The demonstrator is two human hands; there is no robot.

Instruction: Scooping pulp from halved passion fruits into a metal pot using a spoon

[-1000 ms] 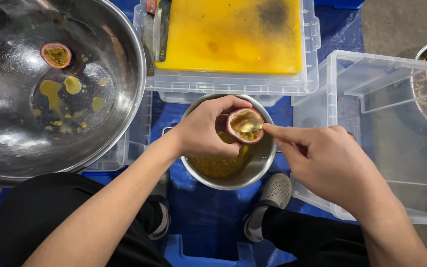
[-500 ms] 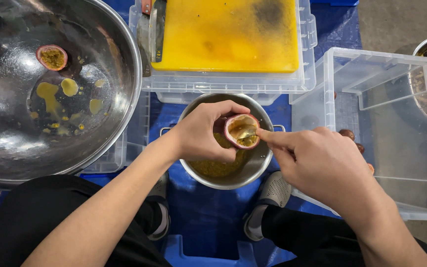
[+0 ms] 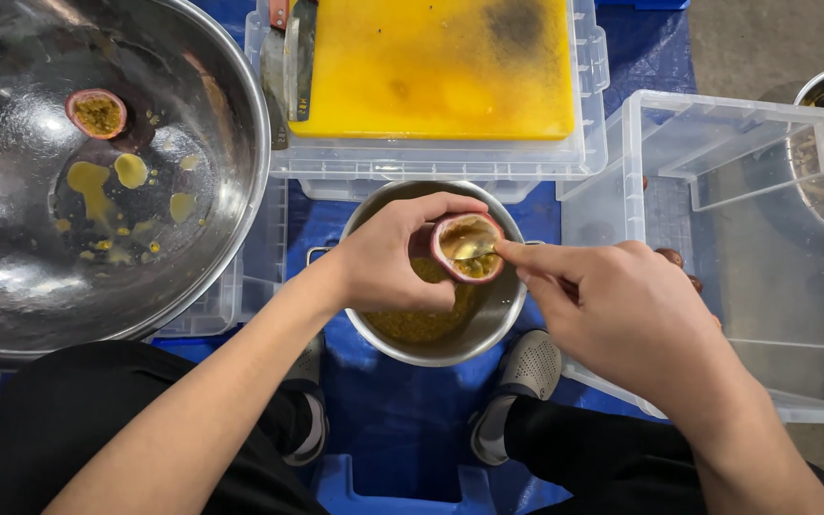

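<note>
On blue floor sheeting, the big steel bowl (image 3: 97,172) far left holds one uncut-out fruit half (image 3: 97,113). Left hand (image 3: 393,257) cups a passion fruit half (image 3: 467,248) over the small bowl (image 3: 431,324) of pulp; right hand (image 3: 622,305) grips a spoon (image 3: 474,248) inside it, partly scooped.

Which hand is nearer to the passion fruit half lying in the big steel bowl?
Left. The left hand is over the small steel bowl, right of the big steel bowl where the passion fruit half lies. The right hand is farther right still.
</note>
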